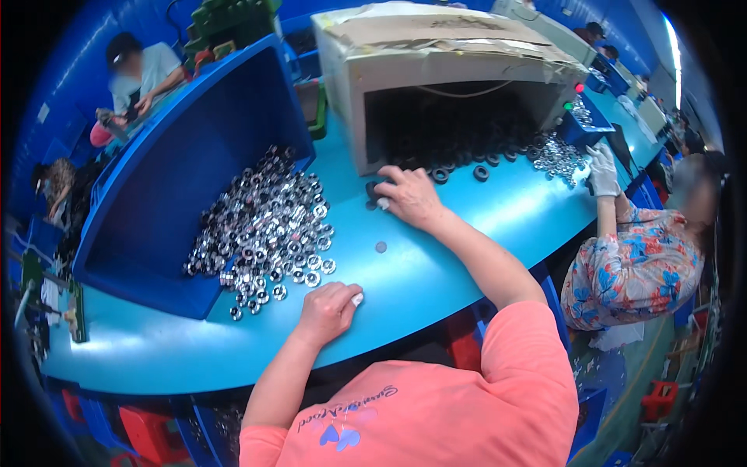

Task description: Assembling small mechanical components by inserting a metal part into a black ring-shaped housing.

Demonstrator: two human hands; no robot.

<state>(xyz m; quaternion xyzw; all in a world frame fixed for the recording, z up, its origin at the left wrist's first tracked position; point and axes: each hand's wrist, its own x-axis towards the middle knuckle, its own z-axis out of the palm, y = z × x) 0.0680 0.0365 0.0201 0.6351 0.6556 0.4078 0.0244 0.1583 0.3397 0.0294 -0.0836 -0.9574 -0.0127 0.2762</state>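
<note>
My right hand [414,199] reaches over the blue table to the near left corner of a white box. Its bent fingers and thumb close on a dark ring [373,191], partly hidden by the fingertips. My left hand [327,313] rests near the table's front edge, fingers curled in; whatever lies inside them is hidden. Both hands wear a white cover on a fingertip. Left of them spreads a heap of shiny metal rings with dark centres [264,226]. A small grey disc [381,247] lies flat between my hands.
The white box [338,101] opens toward me, with black rings [481,173] spilling out. A tilted blue bin [148,210] holds part of the metal heap. Small silver parts [557,158] lie at the right, beside a co-worker's gloved hand [603,170]. Another person [148,74] sits beyond the bin.
</note>
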